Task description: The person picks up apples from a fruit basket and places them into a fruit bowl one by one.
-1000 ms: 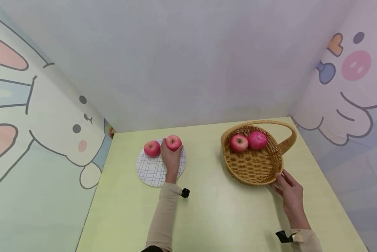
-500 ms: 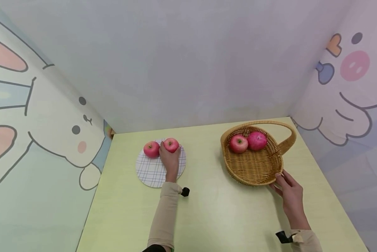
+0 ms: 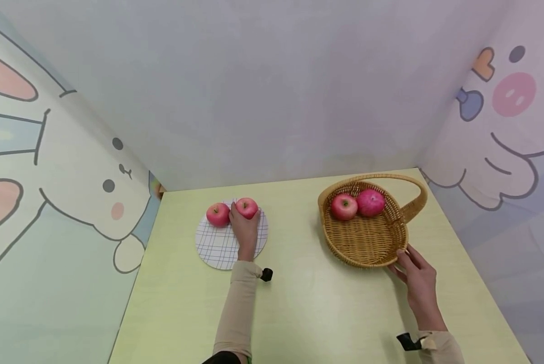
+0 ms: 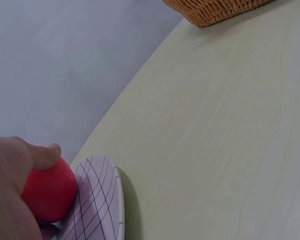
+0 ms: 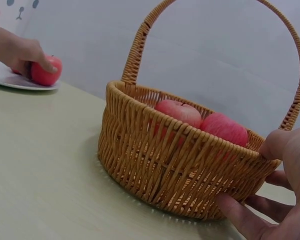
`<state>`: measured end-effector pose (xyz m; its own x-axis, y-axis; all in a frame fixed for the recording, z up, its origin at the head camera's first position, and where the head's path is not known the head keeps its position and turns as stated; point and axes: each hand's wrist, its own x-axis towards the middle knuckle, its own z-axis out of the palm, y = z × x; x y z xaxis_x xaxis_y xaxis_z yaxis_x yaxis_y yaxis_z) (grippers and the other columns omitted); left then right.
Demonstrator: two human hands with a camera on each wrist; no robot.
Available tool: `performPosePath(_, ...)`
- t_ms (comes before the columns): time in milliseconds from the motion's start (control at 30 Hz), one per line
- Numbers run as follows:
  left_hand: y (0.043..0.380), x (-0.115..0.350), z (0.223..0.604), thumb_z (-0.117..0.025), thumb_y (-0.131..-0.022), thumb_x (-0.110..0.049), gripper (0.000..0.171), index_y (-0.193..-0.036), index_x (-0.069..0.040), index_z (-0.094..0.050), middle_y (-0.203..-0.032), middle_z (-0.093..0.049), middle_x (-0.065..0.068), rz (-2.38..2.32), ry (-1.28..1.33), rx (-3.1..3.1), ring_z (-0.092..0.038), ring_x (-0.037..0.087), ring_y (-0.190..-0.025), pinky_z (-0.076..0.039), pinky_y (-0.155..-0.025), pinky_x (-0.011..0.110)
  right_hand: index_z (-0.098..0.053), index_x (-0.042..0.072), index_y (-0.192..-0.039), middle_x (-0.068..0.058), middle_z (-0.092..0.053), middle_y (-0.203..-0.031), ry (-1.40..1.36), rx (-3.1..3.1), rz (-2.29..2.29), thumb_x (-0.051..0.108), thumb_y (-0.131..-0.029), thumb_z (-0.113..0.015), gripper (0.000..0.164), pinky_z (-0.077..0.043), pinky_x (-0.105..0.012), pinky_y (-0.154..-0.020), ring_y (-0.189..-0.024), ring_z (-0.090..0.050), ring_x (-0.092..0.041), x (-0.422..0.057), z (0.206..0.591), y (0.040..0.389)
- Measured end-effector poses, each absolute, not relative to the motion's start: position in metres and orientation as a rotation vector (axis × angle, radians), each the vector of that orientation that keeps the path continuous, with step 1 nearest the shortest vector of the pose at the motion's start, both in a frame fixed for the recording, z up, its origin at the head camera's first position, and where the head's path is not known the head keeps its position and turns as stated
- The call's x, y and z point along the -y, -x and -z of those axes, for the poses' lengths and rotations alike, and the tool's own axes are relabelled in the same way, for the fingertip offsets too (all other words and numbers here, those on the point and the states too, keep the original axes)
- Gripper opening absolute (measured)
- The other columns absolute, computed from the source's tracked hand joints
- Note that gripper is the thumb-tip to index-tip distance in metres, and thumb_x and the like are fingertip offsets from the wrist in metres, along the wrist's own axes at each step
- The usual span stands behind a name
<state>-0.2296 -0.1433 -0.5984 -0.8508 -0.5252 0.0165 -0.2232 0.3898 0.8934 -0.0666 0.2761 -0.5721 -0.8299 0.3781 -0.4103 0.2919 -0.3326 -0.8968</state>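
My left hand point(image 3: 245, 231) grips a red apple point(image 3: 246, 206) at the far side of a round white plate point(image 3: 212, 247) with blue grid lines. In the left wrist view, the thumb lies along that apple, which is right at the plate's surface. Another red apple point(image 3: 218, 215) sits on the plate just left of the fingers. My right hand point(image 3: 419, 283) holds the near right rim of a brown wicker basket point(image 3: 364, 242), thumb on the rim and fingers against the outer wall. Inside the basket lie two fruits, a red apple point(image 3: 344, 207) and a deeper pink one point(image 3: 371, 202).
A pale yellow-green table point(image 3: 294, 303) carries everything. The basket's arched handle point(image 5: 135, 55) rises above its rim. Behind the table stands a plain grey wall point(image 3: 272, 101), with cartoon-printed walls point(image 3: 85, 187) at both sides.
My left hand has shifted slightly left with its apple, bringing it closer to the other apple on the plate. The right hand and the basket have stayed in place.
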Motion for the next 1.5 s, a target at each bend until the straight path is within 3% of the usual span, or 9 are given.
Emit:
performPosePath(200, 0.227, 0.145, 0.596, -0.083, -0.089, -0.022, 0.096, -0.164, -0.01, -0.024, -0.162, -0.036, 0.019, 1.456, -0.647, 2.375, -0.038, 0.037, -0.148, -0.042, -0.122, 0.052, -0.043, 0.014, -0.16, 0.021, -0.07, -0.109, 0.901, 1.788, -2.349, 0.028, -0.099, -0.072, 0.069, -0.063, -0.022, -0.075, -0.093, -0.074, 0.003, -0.275, 0.573, 0.067)
performPosePath(467, 0.21, 0.147, 0.599, -0.083, -0.088, -0.02, 0.099, -0.165, -0.006, -0.022, -0.165, -0.035, 0.02, 1.479, -0.61, 2.344, -0.036, 0.04, -0.151, -0.035, -0.124, 0.058, -0.043, 0.014, -0.159, 0.021, -0.069, -0.111, 0.906, 1.777, -2.352, 0.029, -0.098, -0.073, 0.07, -0.063, -0.022, -0.076, -0.095, -0.073, 0.003, -0.275, 0.575, 0.066)
performPosePath(800, 0.187, 0.144, 0.597, -0.083, -0.089, -0.022, 0.099, -0.165, -0.006, -0.023, -0.169, -0.031, 0.017, 1.48, -0.541, 2.373, -0.028, 0.034, -0.159, -0.025, -0.131, 0.05, -0.04, 0.009, -0.16, 0.02, -0.071, -0.11, 0.816, 1.743, -2.387, 0.025, -0.099, -0.072, 0.071, -0.063, -0.023, -0.076, -0.095, -0.074, 0.002, -0.278, 0.574, 0.066)
performPosePath(1500, 0.145, 0.115, 0.572, -0.085, -0.085, -0.016, 0.09, -0.159, -0.002, -0.036, -0.158, -0.045, 0.023, 1.505, -0.475, 2.391, -0.04, 0.041, -0.151, -0.034, -0.125, 0.056, -0.038, 0.013, -0.162, 0.013, -0.061, -0.125, 0.847, 1.78, -2.375, 0.029, -0.1, -0.07, 0.072, -0.062, -0.02, -0.079, -0.1, -0.071, 0.005, -0.278, 0.576, 0.066)
